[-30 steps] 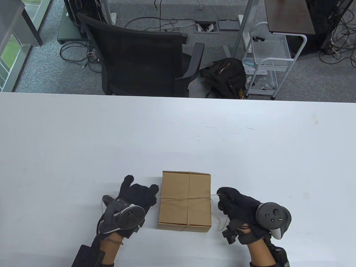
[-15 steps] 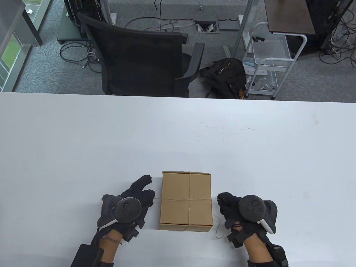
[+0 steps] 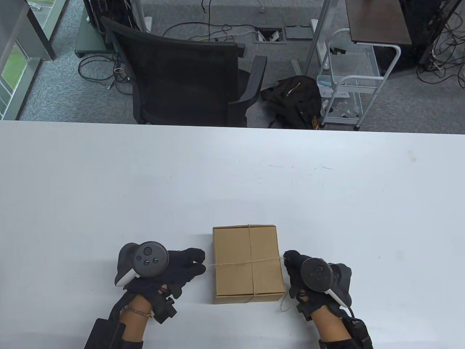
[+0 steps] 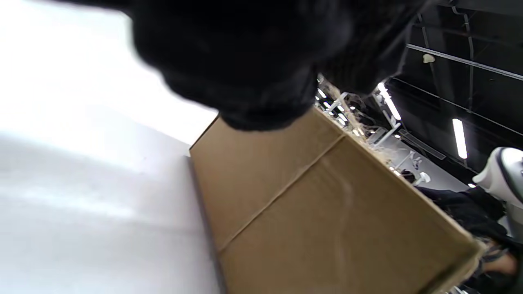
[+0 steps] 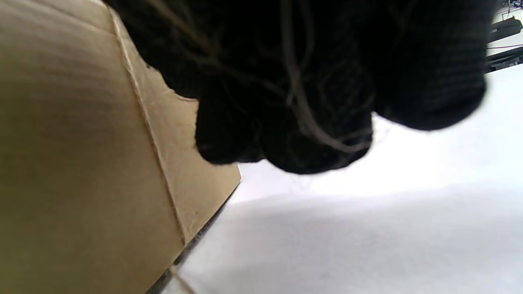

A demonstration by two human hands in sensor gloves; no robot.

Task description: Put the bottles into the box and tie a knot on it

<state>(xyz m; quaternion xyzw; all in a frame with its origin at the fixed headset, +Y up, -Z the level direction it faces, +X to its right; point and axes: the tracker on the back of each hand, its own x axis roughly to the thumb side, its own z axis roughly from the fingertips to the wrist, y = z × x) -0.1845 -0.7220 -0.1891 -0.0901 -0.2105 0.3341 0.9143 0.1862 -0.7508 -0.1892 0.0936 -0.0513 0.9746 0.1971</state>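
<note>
Now, looking down over the bench (image 3: 109, 174), the closed box (image 3: 248, 263) is sitting near the bench's near edge, and the two hands are flanking it. The left hand (image 3: 174, 267) is lying just beside the box's left wall, its curled fingertips pinching the twine (image 3: 247, 261) where it leaves the lid. The right hand (image 3: 303, 274) is sitting just as close on the opposite side, fingers bunched on the other end. So the twine is running taut across the lid along the line joining the two hands, crossing a second strand that is running from the far edge to the near one. Neither hand is nearer; the coming pull, I'd judge, is going straight outward to both sides to cinch the knot. A loose tail is dangling by the box's near right corner.

From the left wrist, the box (image 4: 327, 212) is filling the lower right, tilted in the frame, with the gloved fingers (image 4: 245, 61) hanging dark above it and frayed twine showing at the top edge.

From the right wrist, the fingers (image 5: 306, 102) are curling round thin strands of twine (image 5: 300, 106), with the box (image 5: 81, 163) close on the left.
</note>
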